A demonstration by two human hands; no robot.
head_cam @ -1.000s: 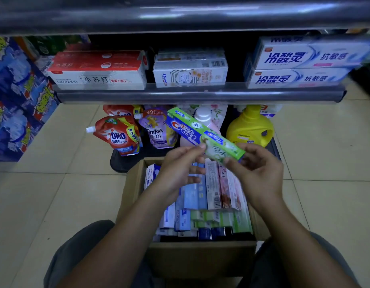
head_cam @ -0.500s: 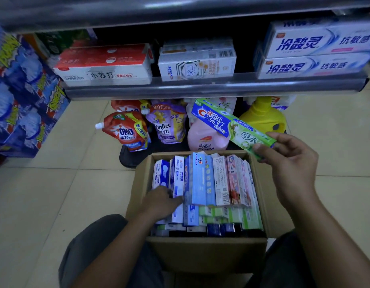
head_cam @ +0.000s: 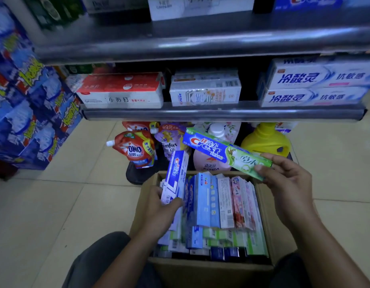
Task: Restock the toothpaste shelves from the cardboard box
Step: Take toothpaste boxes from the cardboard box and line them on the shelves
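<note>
While I look down into the cardboard box (head_cam: 200,273) on the tiled floor, near me and below the shelving, I log the following.

- Left hand (head_cam: 159,210): fingers and thumb wrapped round the near end of a blue-and-white Crest carton (head_cam: 175,175). The carton is tilted, and its far end rises above the box's far-left corner.
- Right hand (head_cam: 288,183): fingers pinching the right end of a green-and-blue Crest carton (head_cam: 221,151). The carton is held slantwise above the box's far edge, blue end pointing left and away.
- Box contents: toothpaste cartons packed side by side in blue, white, pink and green.
- Lower shelf (head_cam: 221,114), far side:
  - red-and-white cartons (head_cam: 121,90) at left;
  - a white carton stack (head_cam: 205,90) in the middle;
  - blue-lettered white cartons (head_cam: 317,86) at right.
- Floor under the shelf:
  - a red OMO pouch (head_cam: 136,150), with a purple Comfort pouch (head_cam: 169,140) just right of it;
  - a pink bottle (head_cam: 207,161), partly hidden by the green-and-blue carton;
  - a yellow jug (head_cam: 265,140) at right.
- Far left: stacked blue packs (head_cam: 30,113), print blurred.
</note>
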